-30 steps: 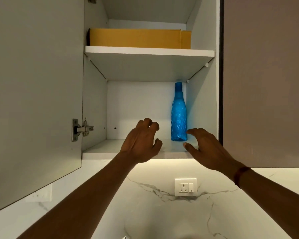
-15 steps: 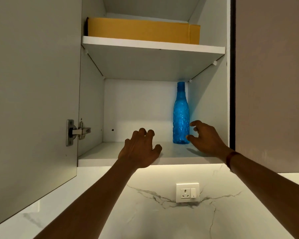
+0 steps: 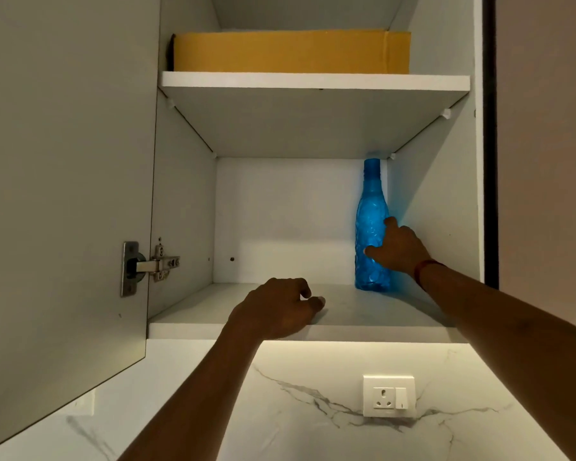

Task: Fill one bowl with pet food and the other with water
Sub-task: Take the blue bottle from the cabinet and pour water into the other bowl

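Note:
A tall blue textured bottle stands upright at the back right of the lower shelf of an open wall cabinet. My right hand wraps round the bottle's lower body, thumb in front and fingers behind. My left hand rests on the shelf's front part with its fingers loosely curled, holding nothing. No bowls or pet food are in view.
A yellow cardboard box fills the upper shelf. The cabinet door hangs open on the left, hinge showing. A closed cabinet door is on the right. A wall socket sits on the marble backsplash below.
My right hand has reached deeper into the cabinet and closed round the blue bottle. My left hand has settled lower onto the shelf front. The view has moved closer.

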